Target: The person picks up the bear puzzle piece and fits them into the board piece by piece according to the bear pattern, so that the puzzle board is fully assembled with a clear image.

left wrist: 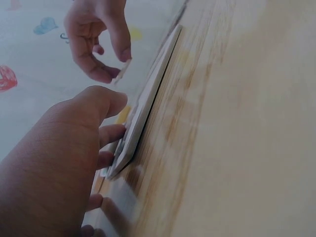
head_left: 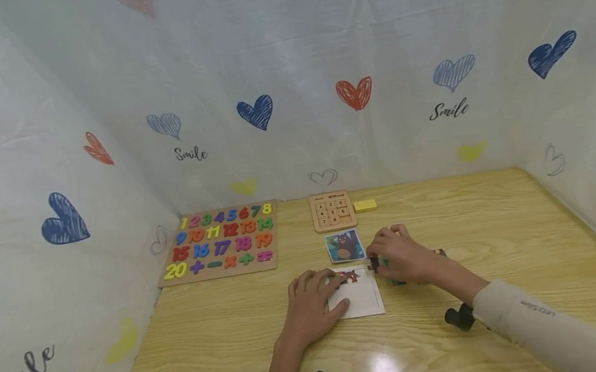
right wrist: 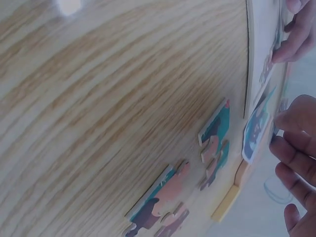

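A white puzzle tray (head_left: 365,303) lies on the table, with fitted jigsaw pieces (head_left: 348,276) along its far edge. My left hand (head_left: 311,308) rests at the tray's left side, fingers extended over those pieces. At the tray's far right corner, my right hand (head_left: 401,257) pinches a small jigsaw piece (left wrist: 122,71) between thumb and fingers, above the surface. Just beyond the tray lies a bear picture card (head_left: 346,246). Loose jigsaw pieces (right wrist: 165,192) lie on the table to the right, partly hidden by my right arm in the head view.
Behind the card sits a wooden number slide puzzle (head_left: 335,228), with a yellow block (head_left: 365,205) beside it. A board of coloured numbers (head_left: 247,270) occupies the back left. White curtains (head_left: 293,56) with hearts enclose the wooden table (head_left: 212,351) at the back and sides.
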A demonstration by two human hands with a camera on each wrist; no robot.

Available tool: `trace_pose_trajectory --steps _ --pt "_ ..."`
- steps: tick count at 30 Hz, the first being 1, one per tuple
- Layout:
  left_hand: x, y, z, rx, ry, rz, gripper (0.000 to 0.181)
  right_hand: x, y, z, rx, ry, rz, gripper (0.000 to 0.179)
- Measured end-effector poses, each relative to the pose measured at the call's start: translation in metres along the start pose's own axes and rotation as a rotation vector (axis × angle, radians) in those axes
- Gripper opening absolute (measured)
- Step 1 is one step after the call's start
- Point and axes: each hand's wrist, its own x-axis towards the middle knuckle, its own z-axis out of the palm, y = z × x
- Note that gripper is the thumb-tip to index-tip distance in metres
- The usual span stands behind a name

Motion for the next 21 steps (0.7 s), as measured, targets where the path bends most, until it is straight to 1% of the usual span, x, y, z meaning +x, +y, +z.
trace_pose_trajectory --steps 7,12,17,21 --pt "0.0 0.0 0.0 0.003 0.014 0.011 0.049 0.003 -0.003 0.006 -0.013 0.0 -0.02 0.025" --pt "0.0 0.0 0.001 0.011 0.015 0.01 0.049 0.006 -0.005 0.011 -0.038 -0.018 -0.014 0.026" --pt "0.0 0.0 0.001 0.013 0.013 0.011 0.049 0.009 -0.009 0.015 -0.044 -0.041 -0.011 0.024" --pt "0.0 0.0 0.001 0.016 0.004 0.01 0.049 0.012 -0.012 0.02 -0.05 -0.077 0.008 0.024"
